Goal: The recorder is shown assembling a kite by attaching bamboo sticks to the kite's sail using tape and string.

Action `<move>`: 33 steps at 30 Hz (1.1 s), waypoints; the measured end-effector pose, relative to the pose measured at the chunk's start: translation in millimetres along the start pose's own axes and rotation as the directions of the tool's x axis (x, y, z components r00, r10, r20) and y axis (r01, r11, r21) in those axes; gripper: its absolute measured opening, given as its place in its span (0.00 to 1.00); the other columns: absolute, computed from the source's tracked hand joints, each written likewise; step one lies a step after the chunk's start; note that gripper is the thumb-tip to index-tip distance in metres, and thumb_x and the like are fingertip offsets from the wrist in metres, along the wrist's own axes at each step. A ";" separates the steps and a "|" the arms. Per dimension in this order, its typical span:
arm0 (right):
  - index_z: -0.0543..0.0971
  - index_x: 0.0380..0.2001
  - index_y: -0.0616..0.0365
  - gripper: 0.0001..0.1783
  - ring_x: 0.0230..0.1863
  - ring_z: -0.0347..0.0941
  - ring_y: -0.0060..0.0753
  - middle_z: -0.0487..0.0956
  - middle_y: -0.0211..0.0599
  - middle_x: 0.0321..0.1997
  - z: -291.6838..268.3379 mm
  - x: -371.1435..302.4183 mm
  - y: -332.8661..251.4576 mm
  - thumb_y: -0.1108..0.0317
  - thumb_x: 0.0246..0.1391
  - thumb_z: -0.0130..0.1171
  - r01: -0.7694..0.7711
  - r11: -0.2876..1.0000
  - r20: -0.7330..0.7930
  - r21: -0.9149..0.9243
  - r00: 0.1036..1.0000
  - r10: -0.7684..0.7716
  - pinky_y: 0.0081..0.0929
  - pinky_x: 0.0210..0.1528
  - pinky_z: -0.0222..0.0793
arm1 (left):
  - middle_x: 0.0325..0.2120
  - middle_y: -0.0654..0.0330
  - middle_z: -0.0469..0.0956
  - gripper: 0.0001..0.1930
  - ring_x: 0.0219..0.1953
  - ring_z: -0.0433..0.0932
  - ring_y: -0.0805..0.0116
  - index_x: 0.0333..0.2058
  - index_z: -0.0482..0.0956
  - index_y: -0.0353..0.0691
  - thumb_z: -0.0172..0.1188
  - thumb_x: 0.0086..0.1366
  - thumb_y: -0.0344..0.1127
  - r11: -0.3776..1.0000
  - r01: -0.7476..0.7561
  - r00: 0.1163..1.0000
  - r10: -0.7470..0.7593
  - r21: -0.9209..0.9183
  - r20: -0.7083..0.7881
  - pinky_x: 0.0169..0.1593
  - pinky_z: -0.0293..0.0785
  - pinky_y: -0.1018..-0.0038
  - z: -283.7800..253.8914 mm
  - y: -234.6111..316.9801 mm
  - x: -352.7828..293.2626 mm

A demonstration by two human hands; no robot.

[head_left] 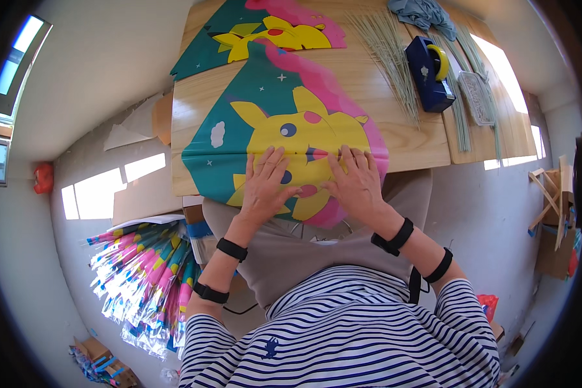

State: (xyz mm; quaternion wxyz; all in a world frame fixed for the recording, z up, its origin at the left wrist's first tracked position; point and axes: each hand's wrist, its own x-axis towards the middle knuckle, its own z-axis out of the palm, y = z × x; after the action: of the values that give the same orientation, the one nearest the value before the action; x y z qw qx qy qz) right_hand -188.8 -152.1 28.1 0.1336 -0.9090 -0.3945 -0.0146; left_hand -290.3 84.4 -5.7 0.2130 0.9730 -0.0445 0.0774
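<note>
Nearest: forearms in a blue-and-white striped shirt point(343, 323), black bands point(231, 249) on both. Left of the worktop's near edge, lower down, a fanned heap of long, clear-wrapped multicoloured packs point(142, 265); what supports it, can't tell.

Next, the thin teal, pink and yellow printed sheet point(284, 132) with a cartoon creature: lies at the near edge of the pale wooden worktop point(423, 147), toward its left end, lower part overhanging the lap. Left hand point(263, 181) and right hand point(357, 181) rest on it side by side, palms down, fingers spread. Both grips released, nothing seen pinched; underside hidden. Dark crosswise line just at the fingertips, crease or seam, can't tell.

Handling, judged by look: very light, limp, smooth, probably a bit slippery; creases easily, little risk of breaking. Best hold: opposite edges or corners, kept taut, flat palms for smoothing.

Farther: clear plastic box point(476, 97) toward the right end; navy tape dispenser point(427, 74) with yellow roll point(440, 63), left of the box; fanned thin pale sticks point(385, 52) left of that. Second printed sheet point(275, 32) at the far left corner. Crumpled grey-blue cloth point(423, 14) by the far edge.
</note>
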 end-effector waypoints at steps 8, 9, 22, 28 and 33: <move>0.64 0.69 0.55 0.41 0.78 0.48 0.49 0.57 0.40 0.76 24.7 27.7 75.0 0.45 0.58 0.60 0.064 0.994 0.023 -0.093 0.998 -0.062 0.57 0.75 0.43 | 0.73 0.54 0.53 0.46 0.76 0.48 0.53 0.67 0.64 0.40 0.64 0.56 0.60 1.000 0.027 0.997 -0.027 0.003 0.071 0.73 0.40 0.43 23.0 55.5 -4.1; 0.64 0.69 0.55 0.41 0.78 0.47 0.49 0.56 0.40 0.77 24.8 27.3 75.9 0.44 0.58 0.59 0.057 0.994 0.031 -0.091 0.998 -0.054 0.57 0.75 0.42 | 0.73 0.54 0.54 0.46 0.75 0.48 0.53 0.67 0.64 0.38 0.65 0.56 0.59 0.999 0.043 0.997 -0.043 0.003 0.063 0.73 0.40 0.43 22.8 57.9 -2.7; 0.59 0.72 0.57 0.49 0.79 0.44 0.51 0.52 0.43 0.79 30.6 -8.7 21.9 0.41 0.55 0.60 -0.031 0.999 0.103 -0.034 0.994 0.034 0.66 0.74 0.39 | 0.72 0.54 0.55 0.48 0.75 0.50 0.55 0.68 0.62 0.35 0.70 0.54 0.55 0.991 0.134 0.990 -0.134 0.007 0.035 0.72 0.39 0.43 11.6 40.1 -7.6; 0.61 0.71 0.57 0.48 0.79 0.45 0.52 0.54 0.45 0.78 34.8 3.0 17.5 0.40 0.55 0.60 -0.037 0.999 0.020 0.013 0.999 0.037 0.66 0.74 0.38 | 0.72 0.54 0.55 0.49 0.75 0.50 0.55 0.67 0.62 0.36 0.72 0.52 0.54 0.986 0.162 0.985 -0.165 0.042 0.057 0.72 0.39 0.43 8.2 38.2 -2.2; 0.62 0.71 0.57 0.48 0.79 0.45 0.50 0.55 0.43 0.77 36.7 5.5 -11.4 0.40 0.53 0.60 0.095 0.995 0.011 0.032 0.995 -0.095 0.61 0.76 0.37 | 0.71 0.55 0.58 0.50 0.75 0.51 0.57 0.66 0.64 0.35 0.73 0.50 0.55 0.991 0.128 0.990 -0.130 0.047 0.057 0.71 0.39 0.40 9.2 40.1 -5.8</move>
State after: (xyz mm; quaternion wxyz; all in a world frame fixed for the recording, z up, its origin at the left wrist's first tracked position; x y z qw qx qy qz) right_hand -196.2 -131.4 -4.0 0.1444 -0.8871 -0.4383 -0.0092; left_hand -299.5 44.6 1.4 0.1951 0.9801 0.0138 0.0351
